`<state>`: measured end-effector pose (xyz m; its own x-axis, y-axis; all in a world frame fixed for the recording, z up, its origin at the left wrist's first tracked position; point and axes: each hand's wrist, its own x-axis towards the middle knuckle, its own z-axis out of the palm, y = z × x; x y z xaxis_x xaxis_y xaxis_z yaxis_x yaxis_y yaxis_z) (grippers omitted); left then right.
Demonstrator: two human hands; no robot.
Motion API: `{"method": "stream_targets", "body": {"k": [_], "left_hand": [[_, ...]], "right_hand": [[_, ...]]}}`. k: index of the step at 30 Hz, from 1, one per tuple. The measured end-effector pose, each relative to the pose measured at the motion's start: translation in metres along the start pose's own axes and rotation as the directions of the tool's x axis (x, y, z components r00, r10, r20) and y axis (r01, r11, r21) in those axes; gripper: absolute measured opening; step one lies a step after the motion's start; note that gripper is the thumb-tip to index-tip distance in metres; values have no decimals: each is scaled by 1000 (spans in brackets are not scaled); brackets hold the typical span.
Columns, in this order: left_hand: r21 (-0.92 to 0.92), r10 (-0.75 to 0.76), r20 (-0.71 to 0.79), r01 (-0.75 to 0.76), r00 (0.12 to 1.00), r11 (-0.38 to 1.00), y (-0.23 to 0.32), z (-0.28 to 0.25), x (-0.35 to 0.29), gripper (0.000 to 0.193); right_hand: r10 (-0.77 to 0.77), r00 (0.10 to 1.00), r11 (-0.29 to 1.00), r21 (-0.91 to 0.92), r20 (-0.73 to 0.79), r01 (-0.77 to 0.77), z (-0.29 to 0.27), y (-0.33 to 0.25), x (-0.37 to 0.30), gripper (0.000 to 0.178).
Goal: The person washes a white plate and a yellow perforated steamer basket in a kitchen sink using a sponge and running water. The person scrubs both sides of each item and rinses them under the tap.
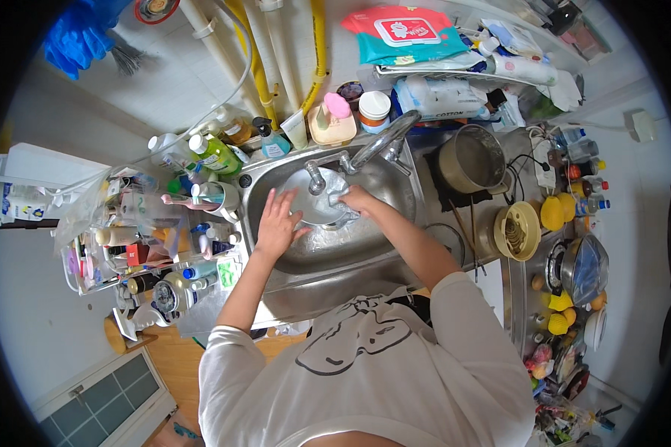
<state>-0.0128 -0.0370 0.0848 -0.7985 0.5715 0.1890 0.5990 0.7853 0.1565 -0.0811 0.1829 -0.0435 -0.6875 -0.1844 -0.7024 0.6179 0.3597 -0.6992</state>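
Observation:
A steel sink (276,257) lies in front of me, with a white bowl (297,182) in it under the tap (317,181). My right hand (360,200) is closed on a crumpled pale cloth (337,201), which lies against the inside of the bowl at its right. My left hand (277,221) hovers at the bowl's left side, fingers spread, holding nothing. Whether its fingertips touch the rim I cannot tell. Part of the bowl is hidden by the cloth and the tap.
Bottles (215,154), a spray bottle (272,141) and a soap box (332,128) line the sink's back and left edges. At the right stand a large pot (455,165), chopsticks (473,223) and a cream strainer (528,240). A crowded rack (156,261) stands at the left.

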Motion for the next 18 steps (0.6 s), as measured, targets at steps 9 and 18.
{"method": "stream_targets", "body": {"k": [9, 18], "left_hand": [[-382, 4, 63, 20, 998, 924, 12, 57, -7, 26], [-940, -746, 77, 297, 662, 167, -10, 122, -10, 38]], "right_hand": [[-154, 980, 950, 290, 129, 111, 17, -9, -8, 32], [-814, 576, 534, -481, -71, 695, 85, -11, -56, 48]]}}
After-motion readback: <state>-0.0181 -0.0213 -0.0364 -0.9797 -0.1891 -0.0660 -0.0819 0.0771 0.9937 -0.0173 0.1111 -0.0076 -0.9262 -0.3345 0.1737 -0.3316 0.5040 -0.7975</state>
